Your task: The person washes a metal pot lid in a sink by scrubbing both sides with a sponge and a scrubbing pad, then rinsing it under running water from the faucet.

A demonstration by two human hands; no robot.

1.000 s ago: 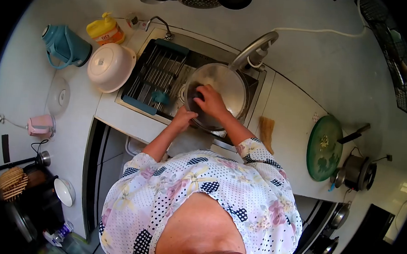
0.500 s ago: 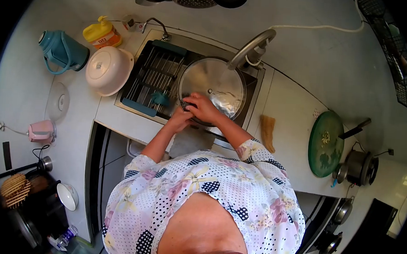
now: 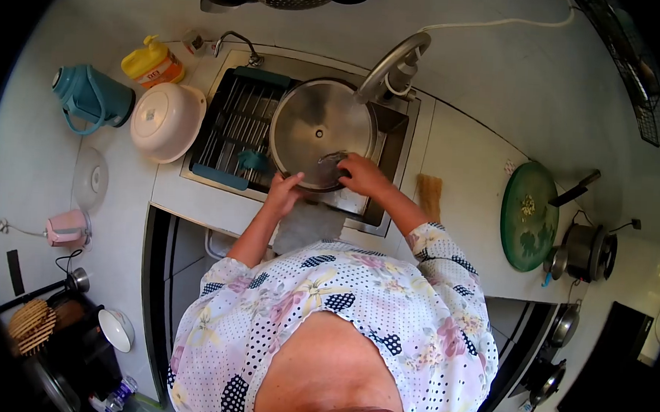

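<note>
Steel lid [image 3: 315, 131] now lies flatter over the sink [image 3: 393, 135], centre knob facing up, shifted left toward the drying rack [image 3: 237, 123] vs 0.5 s ago, when it sat further right under the faucet [image 3: 386, 63]. Left hand [image 3: 284, 190] on the lid's near rim, fingers curled over the edge, gripping it. Right hand [image 3: 363, 174] has moved from beside the left one out to the lid's right near edge, fingers closed on a scouring pad [image 3: 331, 160] pressed against the metal; a second ago that hand was down inside the tilted lid. Small teal item [image 3: 252, 159] sits in the rack just left of the lid, same spot as before. On the tabletop [image 3: 465, 183]: white basin [image 3: 166, 119] upside down left of the sink, yellow bottle [image 3: 151, 62] and teal jug [image 3: 89, 96] beyond it, green cutting board [image 3: 527, 224] well off to the right, brush [image 3: 429, 192] between sink and board. None of these moved.
</note>
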